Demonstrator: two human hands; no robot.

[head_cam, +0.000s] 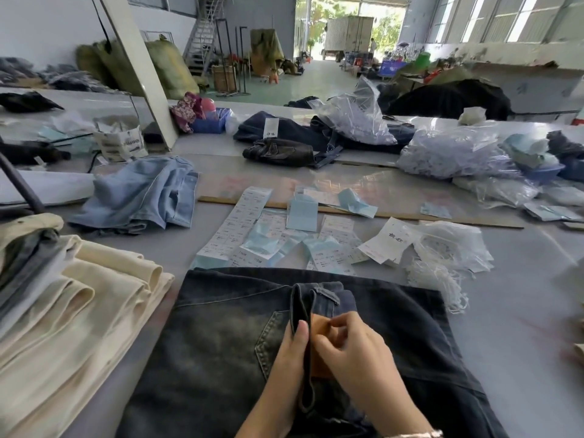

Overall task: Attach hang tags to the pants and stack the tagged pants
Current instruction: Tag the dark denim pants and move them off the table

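**Pinching a waistband fold on dark jeans**

Lying flat at the near table edge, the dark jeans (221,343) have their waistband toward the sheets of hang tags (252,222). The left hand (286,368) pinches a raised fold of waistband (300,308), thumb pressed on the denim. The right hand (354,349) has fingers curled at an orange-brown patch (317,324) beside that fold; whether it grips anything I cannot tell. Clear plastic bags (452,150) far right hold small pale pieces. A nearer bag (448,245) holds white string loops (439,279), some spilling out. Folded cream pants (79,311) are stacked at left. Bare grey table (521,327) lies right of the jeans.
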